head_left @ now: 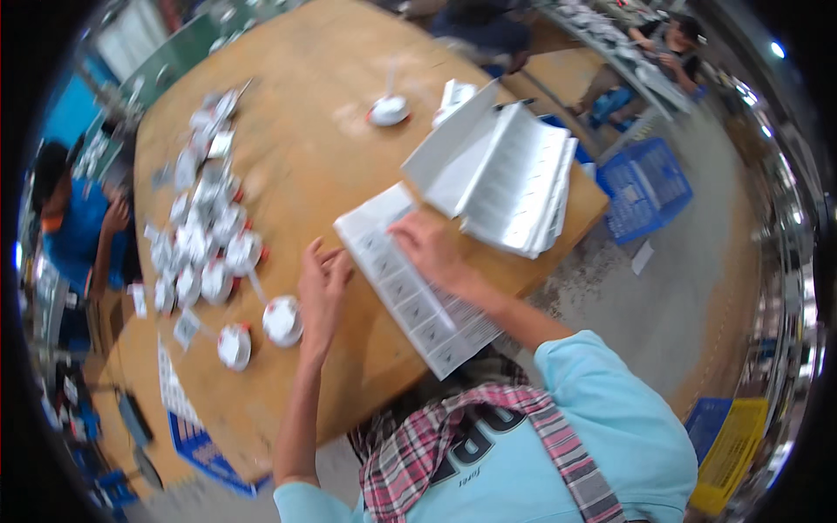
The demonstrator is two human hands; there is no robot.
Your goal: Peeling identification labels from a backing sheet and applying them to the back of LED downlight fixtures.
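Lengthwise, the printed sheet (410, 305) points lower right.

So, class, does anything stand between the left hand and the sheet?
Nothing visible does. The left hand is just left of the sheet, with no object between them. The right hand is at the sheet's far part, and the nearest white disc lies on the left hand's other side.

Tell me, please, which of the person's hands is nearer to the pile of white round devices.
Left. The left hand is to the right of the pile of white round devices; the right hand is farther right, at the printed sheet.
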